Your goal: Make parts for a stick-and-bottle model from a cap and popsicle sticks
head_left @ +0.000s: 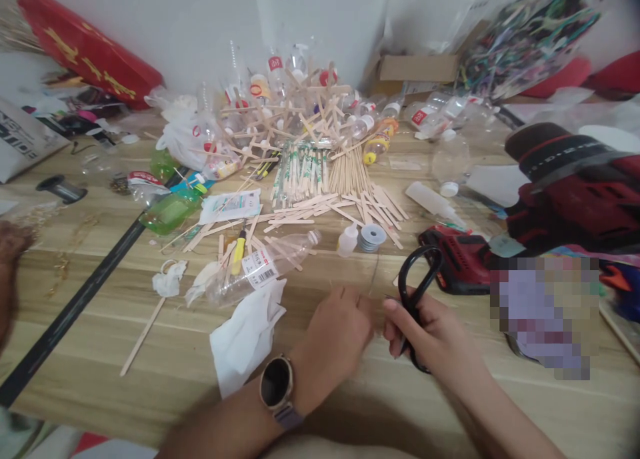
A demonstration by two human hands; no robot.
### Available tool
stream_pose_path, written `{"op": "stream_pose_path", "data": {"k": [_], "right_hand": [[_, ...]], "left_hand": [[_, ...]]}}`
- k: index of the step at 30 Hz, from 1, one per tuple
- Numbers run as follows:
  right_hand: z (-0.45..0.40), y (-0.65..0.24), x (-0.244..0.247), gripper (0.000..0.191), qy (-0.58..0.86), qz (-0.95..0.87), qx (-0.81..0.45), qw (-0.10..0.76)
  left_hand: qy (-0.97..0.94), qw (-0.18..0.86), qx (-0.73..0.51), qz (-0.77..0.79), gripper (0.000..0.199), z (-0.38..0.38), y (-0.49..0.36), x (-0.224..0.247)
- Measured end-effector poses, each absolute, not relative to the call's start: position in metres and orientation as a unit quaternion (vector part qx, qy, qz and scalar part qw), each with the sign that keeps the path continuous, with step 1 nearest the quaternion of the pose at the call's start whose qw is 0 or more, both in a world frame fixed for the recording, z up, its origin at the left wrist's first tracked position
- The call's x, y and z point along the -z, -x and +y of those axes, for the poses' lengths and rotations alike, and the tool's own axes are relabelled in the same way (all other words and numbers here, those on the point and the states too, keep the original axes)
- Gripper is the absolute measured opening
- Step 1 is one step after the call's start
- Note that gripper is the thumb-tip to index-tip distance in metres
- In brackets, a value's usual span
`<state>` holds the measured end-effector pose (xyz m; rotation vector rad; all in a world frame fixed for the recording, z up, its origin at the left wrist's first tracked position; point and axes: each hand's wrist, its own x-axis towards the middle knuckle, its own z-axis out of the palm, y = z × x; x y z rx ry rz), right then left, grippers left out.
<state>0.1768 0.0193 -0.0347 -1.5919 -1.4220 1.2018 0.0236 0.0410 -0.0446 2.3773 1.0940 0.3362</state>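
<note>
My left hand (341, 325), with a watch on its wrist, is closed low over the table, fingertips pointing down and mostly hidden. A thin strand (374, 272) runs from near the grey spool (372, 237) down towards its fingers; whether it is thread or wire I cannot tell. Close by on the right, my right hand (433, 332) is wrapped around scissors (411, 295) with black loop handles. The blades are hidden by the hand. A small white-capped bottle (347, 240) stands beside the spool. Left of my left hand lie a clear plastic bottle (293, 251) and a white tissue (243, 339).
Wooden sticks (300, 212) and several plastic bottles (240, 119) are heaped at the back. A red and black power tool (560, 192) stands right. A black strip (75, 305) crosses the table's left side. Another person's hand (13, 245) is at the left edge.
</note>
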Motion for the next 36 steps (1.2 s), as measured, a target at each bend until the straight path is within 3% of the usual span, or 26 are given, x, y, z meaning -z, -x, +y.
{"op": "stream_pose_path", "data": {"k": [2,5,9,12,18,29,33,36], "right_hand": [[0.017,-0.179,0.033,0.042,0.603,-0.551,-0.461,0.346],[0.015,-0.180,0.029,0.034,0.589,-0.584,-0.449,0.331],[0.011,-0.175,0.021,0.025,0.568,-0.672,-0.378,0.287],[0.008,-0.169,0.018,0.029,0.548,-0.750,-0.263,0.261],[0.001,-0.164,0.018,0.051,0.527,-0.818,-0.035,0.228],[0.001,-0.165,0.015,0.052,0.503,-0.841,0.011,0.197],[0.001,-0.165,0.015,0.047,0.514,-0.833,-0.034,0.200],[0.000,-0.162,0.013,0.032,0.549,-0.782,-0.224,0.194]], "left_hand": [[-0.834,0.287,-0.167,0.440,0.012,0.039,-0.014,0.039],[-0.766,0.360,-0.234,0.478,0.028,0.033,0.004,0.033],[-0.447,0.710,-0.377,0.392,0.034,0.022,0.014,0.037],[-0.294,0.796,-0.407,0.338,0.038,0.016,0.012,0.041],[-0.314,0.783,-0.405,0.353,0.039,0.014,0.009,0.043],[-0.406,0.730,-0.346,0.426,0.048,0.014,0.012,0.038],[-0.489,0.677,-0.345,0.429,0.042,0.012,0.018,0.038],[-0.586,0.584,-0.348,0.442,0.033,0.010,0.023,0.038]]}}
